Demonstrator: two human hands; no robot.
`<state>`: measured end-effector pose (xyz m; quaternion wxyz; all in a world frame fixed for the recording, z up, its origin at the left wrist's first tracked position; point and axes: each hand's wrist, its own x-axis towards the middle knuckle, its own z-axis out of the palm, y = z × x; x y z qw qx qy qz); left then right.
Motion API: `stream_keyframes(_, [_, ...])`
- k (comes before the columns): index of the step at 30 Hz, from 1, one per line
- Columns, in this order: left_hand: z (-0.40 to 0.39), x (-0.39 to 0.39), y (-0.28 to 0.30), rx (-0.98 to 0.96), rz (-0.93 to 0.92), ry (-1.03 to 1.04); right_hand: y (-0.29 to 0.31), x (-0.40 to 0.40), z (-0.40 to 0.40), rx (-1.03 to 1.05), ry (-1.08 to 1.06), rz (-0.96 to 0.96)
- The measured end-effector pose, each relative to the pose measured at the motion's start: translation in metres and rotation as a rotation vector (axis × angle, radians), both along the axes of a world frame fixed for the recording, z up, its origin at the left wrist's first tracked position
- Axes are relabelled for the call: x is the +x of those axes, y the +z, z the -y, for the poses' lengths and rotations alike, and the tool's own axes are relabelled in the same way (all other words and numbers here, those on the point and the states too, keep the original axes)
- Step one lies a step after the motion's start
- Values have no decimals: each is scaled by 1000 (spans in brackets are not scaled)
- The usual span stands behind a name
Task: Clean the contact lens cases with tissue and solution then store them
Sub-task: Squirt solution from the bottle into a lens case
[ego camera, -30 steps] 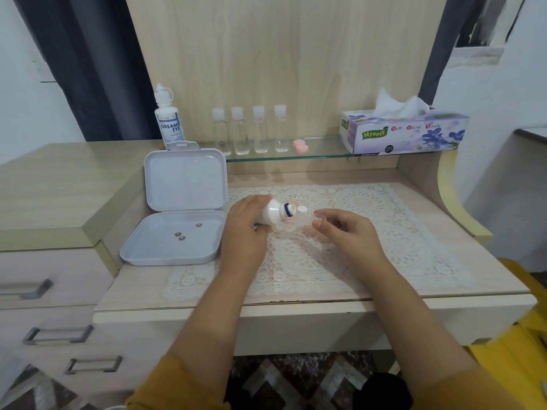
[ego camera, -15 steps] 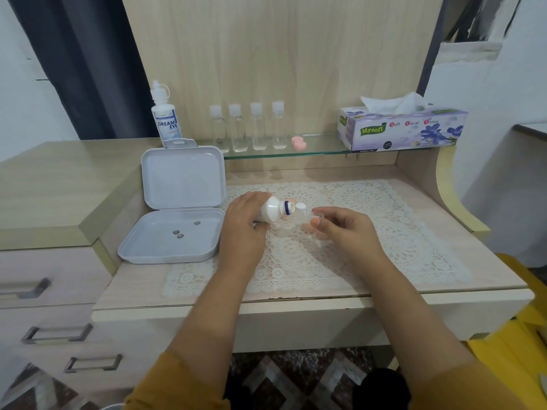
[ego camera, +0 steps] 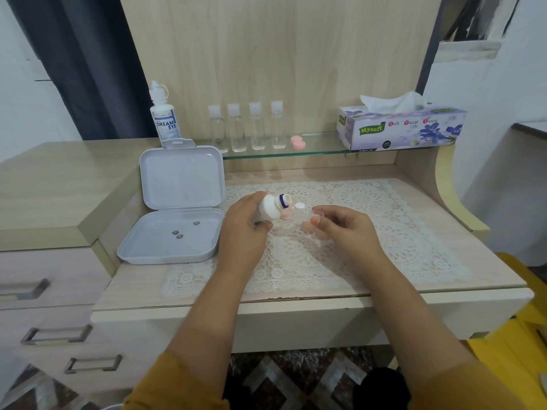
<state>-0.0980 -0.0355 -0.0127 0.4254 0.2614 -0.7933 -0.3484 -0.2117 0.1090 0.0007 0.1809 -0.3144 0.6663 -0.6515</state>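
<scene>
Over on the left the open storage box (ego camera: 174, 229) is lying flat on the tabletop (ego camera: 488, 273), lid up, with the tall solution bottle (ego camera: 163, 119) standing behind it. Moving in, the left hand (ego camera: 241, 229) is gripping a small white bottle (ego camera: 270, 207), tipped on its side, its long axis running left to right and its open neck pointing at the right hand (ego camera: 344, 232). That hand is pinching a clear contact lens case (ego camera: 310, 217) just beside the neck, slightly lower. A white cap (ego camera: 299, 206) is sitting between them. Far right, the tissue box (ego camera: 399, 128) is waiting, well apart from both hands.
</scene>
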Motion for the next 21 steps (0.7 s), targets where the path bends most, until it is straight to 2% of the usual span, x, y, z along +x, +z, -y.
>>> stream_keyframes(21, [6, -2, -5, -99, 33, 29, 1, 1, -1, -19, 13, -8])
